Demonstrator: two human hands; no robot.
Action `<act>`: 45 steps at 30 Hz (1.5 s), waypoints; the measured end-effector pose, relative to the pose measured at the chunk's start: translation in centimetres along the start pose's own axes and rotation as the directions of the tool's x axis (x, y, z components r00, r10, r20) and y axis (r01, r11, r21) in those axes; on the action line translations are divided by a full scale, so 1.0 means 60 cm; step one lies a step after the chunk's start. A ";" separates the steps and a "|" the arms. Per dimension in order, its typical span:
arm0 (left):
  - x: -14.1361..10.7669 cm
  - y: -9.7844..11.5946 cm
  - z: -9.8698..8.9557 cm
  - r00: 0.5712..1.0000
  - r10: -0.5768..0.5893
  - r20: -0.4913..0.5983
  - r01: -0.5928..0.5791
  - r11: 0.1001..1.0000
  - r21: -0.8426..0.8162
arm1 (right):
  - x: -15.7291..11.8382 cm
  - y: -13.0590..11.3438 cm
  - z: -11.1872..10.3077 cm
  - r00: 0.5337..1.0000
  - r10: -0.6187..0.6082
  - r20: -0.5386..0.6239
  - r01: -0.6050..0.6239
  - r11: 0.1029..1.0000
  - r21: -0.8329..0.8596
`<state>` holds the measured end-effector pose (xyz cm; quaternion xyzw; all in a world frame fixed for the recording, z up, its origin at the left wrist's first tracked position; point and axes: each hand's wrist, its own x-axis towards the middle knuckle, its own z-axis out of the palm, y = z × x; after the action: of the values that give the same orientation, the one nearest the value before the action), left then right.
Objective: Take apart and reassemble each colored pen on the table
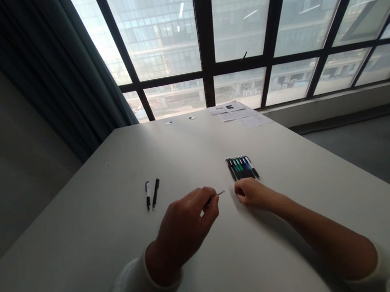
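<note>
Along the back, I see a wide window (166, 25) of glass panes in dark, straight frames, with a dark, folded cloth curtain (65, 73) hanging at its left. Below it spreads the smooth white counter (181, 153), its side edges drawing closer toward the far end. I have a broad stretch of surface between the left edge and the pens, and a narrower one along the right edge. Flat paper sheets (242, 113) overlap at the far right corner, well apart from both hands.

My left hand (188, 217) pinches a slim dark pen (220, 193) between thumb and fingers, its thin, shiny tip pointing right. My right hand (254, 193) is curled with its fingers pressed together; I cannot tell whether it holds anything. Just beyond it, a row of pens (240, 168), mostly black with green and blue ones, blocks the way forward. Left of both hands, a white-and-black pen (148, 195) and a black pen (155, 193) lie side by side, apart.
</note>
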<state>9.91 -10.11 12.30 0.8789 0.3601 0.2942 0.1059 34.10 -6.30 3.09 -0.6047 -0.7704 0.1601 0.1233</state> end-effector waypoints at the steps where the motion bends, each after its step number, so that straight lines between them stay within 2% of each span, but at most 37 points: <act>1: 0.000 0.000 0.000 1.000 -0.001 0.003 0.001 1.000 -0.001 | 0.001 0.000 0.000 1.000 0.001 0.001 -0.001 1.000 -0.002; 10: 0.002 0.000 0.003 0.999 -0.019 0.043 0.020 1.000 -0.020 | 0.003 -0.001 0.003 1.000 0.022 0.003 -0.022 1.000 0.019; 14: 0.000 -0.001 0.004 0.999 -0.024 0.046 0.025 0.999 -0.031 | -0.008 -0.017 -0.023 0.999 0.040 -0.029 -0.038 0.998 0.045; 16: -0.001 -0.002 0.005 0.999 -0.028 0.041 0.030 0.999 -0.042 | -0.021 -0.039 -0.047 0.998 0.002 -0.062 0.007 0.990 0.140; 17: -0.001 -0.002 0.006 0.999 -0.032 0.038 0.034 0.998 -0.047 | -0.028 -0.052 -0.060 0.994 -0.049 -0.098 0.077 0.951 0.301; 18: -0.001 -0.003 0.006 0.999 -0.034 0.035 0.036 0.998 -0.052 | -0.036 -0.067 -0.072 0.987 -0.110 -0.119 0.155 0.859 0.488; 20: -0.001 -0.003 0.007 0.999 -0.036 0.029 0.037 0.997 -0.067 | -0.051 -0.094 -0.089 0.971 -0.162 -0.177 0.240 0.611 0.755; 22: 0.000 -0.003 0.008 0.999 -0.036 0.028 0.038 0.995 -0.092 | -0.061 -0.115 -0.097 0.961 -0.183 -0.208 0.269 0.437 0.858; 23: 0.000 -0.003 0.008 0.999 -0.033 0.029 0.036 0.994 -0.105 | -0.064 -0.121 -0.097 0.956 -0.188 -0.223 0.281 0.389 0.877; 28: -0.001 -0.003 0.006 0.999 -0.016 0.034 0.020 0.994 -0.108 | -0.061 -0.123 -0.091 0.941 -0.173 -0.292 0.333 0.297 0.895; 32: -0.002 -0.002 0.005 1.000 -0.023 0.017 0.024 0.998 -0.066 | -0.058 -0.107 -0.105 0.936 -0.104 -0.336 0.352 0.231 0.907; 34: -0.001 -0.001 0.006 0.999 -0.030 0.014 0.031 0.998 -0.053 | -0.057 -0.091 -0.118 0.936 -0.073 -0.344 0.351 0.260 0.899; 35: -0.001 -0.001 0.006 0.999 -0.031 0.014 0.032 0.998 -0.049 | -0.056 -0.081 -0.124 0.939 -0.058 -0.338 0.338 0.313 0.887; 36: -0.001 -0.002 0.006 0.999 -0.032 0.015 0.033 0.998 -0.045 | -0.054 -0.070 -0.128 0.947 -0.041 -0.319 0.308 0.400 0.863; 38: -0.001 -0.002 0.007 0.999 -0.031 0.023 0.032 0.999 -0.040 | -0.046 -0.045 -0.127 0.973 0.010 -0.232 0.166 0.670 0.724; 39: -0.001 -0.002 0.007 0.999 -0.030 0.027 0.031 0.999 -0.037 | -0.041 -0.032 -0.121 0.987 0.049 -0.155 0.051 0.811 0.583; 40: -0.001 -0.003 0.007 0.999 -0.030 0.032 0.031 0.999 -0.034 | -0.034 -0.020 -0.112 0.990 0.112 -0.080 -0.070 0.911 0.406; 41: -0.001 -0.003 0.008 0.999 -0.031 0.036 0.032 0.999 -0.033 | -0.028 -0.008 -0.100 0.984 0.180 0.004 -0.176 0.956 0.234; 42: -0.001 -0.003 0.008 0.999 -0.032 0.040 0.034 0.999 -0.031 | -0.022 0.002 -0.087 0.973 0.222 0.062 -0.230 0.960 0.163; 45: 0.000 -0.002 0.008 0.999 -0.031 0.044 0.032 0.999 -0.028 | -0.008 0.022 -0.052 0.945 0.275 0.175 -0.292 0.953 0.082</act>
<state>10.11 -10.01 11.86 0.8777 0.3674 0.2785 0.1307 36.58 -6.18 5.42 -0.6869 -0.6730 0.2657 0.0683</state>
